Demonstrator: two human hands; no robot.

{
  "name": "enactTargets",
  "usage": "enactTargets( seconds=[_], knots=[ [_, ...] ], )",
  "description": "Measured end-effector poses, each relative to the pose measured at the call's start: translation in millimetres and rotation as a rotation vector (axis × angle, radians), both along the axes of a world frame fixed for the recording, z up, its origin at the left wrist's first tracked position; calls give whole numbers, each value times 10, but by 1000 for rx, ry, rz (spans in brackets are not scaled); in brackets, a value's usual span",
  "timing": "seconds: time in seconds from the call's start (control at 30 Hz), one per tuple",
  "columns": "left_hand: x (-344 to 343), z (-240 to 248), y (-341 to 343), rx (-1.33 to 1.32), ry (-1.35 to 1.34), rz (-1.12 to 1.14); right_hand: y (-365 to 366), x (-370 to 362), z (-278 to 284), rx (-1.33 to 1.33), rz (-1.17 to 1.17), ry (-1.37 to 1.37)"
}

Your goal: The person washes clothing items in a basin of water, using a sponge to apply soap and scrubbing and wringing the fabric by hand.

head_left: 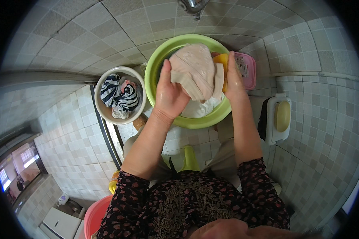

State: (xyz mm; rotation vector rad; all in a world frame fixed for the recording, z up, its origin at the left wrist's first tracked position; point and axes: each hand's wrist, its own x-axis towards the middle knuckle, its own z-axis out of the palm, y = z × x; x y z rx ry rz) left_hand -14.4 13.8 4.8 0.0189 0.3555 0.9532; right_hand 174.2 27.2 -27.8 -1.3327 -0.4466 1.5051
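Cloth (193,63), pale pink and bunched, is hanging between two bare hands over the middle of a green tub (149,79), with white fabric (197,109) lying beneath it inside the tub. The left hand (169,97) is supporting the left edge, palm turned up, thumb standing along the side; its fingers are lying hidden under the folds, so whether they are spread or clamped one cannot tell. The right hand (235,81), glistening, is flanking the other edge, thumb raised, with a yellow piece (222,60) of unclear kind showing between thumb and cloth; how tightly its mostly hidden fingers are closing, one cannot tell either. Slipping is looking like the chief risk: slick skin and a loose bundle could be sending cloth or yellow piece down into the tub with a splash. Just left of the tub, a basin (121,69) is holding striped clothes (128,97), which stray drips could be wetting. Right of the tub, a pink box (249,73) is sitting near enough for an outward swing to be knocking it.
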Motion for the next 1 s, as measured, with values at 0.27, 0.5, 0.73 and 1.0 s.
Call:
enactTargets(
  seconds=[0.27, 0.5, 0.73, 1.0],
  knots=[
    [1, 21, 67, 326, 359, 15, -176, -134, 279, 58, 424, -117],
    [-33, -24, 107, 300, 656, 95, -126, -89, 249, 326, 110, -64],
    [-44, -450, 52, -26, 844, -166, -92, -97, 520, 486, -31, -248],
    [-154, -259, 73, 60, 149, 6, -665, -710, 711, 720, 823, -968]
  ],
)
